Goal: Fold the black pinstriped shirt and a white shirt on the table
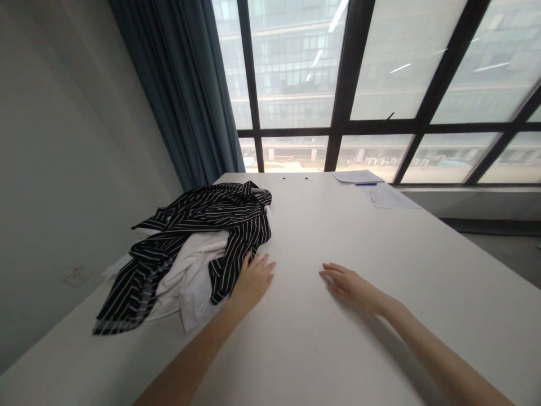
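A black shirt with thin white stripes lies crumpled on top of a white garment at the left side of a white table. My left hand rests flat on the table with its fingers stretched out, touching the right edge of the clothes pile. My right hand lies flat and open on the bare tabletop, a short way to the right, holding nothing.
Sheets of paper with a blue pen lie at the table's far edge, and another sheet lies nearer. Behind are large windows with black frames, a dark blue curtain and a grey wall on the left.
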Available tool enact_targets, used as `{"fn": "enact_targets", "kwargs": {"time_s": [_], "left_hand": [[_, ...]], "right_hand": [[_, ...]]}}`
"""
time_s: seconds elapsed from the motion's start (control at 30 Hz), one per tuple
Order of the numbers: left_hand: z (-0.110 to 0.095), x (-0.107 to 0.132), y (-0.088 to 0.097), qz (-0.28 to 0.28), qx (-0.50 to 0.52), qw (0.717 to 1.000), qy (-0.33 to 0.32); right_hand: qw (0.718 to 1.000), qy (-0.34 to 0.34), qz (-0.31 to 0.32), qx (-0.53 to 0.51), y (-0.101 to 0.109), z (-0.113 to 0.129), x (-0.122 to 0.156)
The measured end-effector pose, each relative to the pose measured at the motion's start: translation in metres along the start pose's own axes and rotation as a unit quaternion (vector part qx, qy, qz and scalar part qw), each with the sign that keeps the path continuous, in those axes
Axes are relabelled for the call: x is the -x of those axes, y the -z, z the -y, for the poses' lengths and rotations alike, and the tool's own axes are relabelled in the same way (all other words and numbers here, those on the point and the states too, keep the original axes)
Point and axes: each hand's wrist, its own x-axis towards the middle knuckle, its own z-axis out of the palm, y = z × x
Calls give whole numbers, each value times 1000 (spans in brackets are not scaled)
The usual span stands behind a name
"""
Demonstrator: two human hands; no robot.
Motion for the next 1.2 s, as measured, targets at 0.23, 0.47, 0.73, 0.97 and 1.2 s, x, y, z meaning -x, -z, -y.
{"fn": "enact_targets", "kwargs": {"time_s": [0.23, 0.47, 0.73, 0.97, 1.2], "left_hand": [[-42, 9, 3, 71, 121, 988, -68], [-36, 7, 7, 74, 137, 986, -67], [-37, 7, 10, 84, 142, 985, -60], [-36, 7, 8, 83, 146, 984, -62], [-35, 7, 6, 73, 149, 984, -62]], "right_hand": [[990, -56, -101, 75, -15, -7, 16], [989, -46, -127, 57, -17, -11, 15], [989, -48, -126, 53, -16, -11, 15], [990, -47, -124, 55, -16, -11, 15], [989, -50, -124, 59, -15, -10, 16]]}}
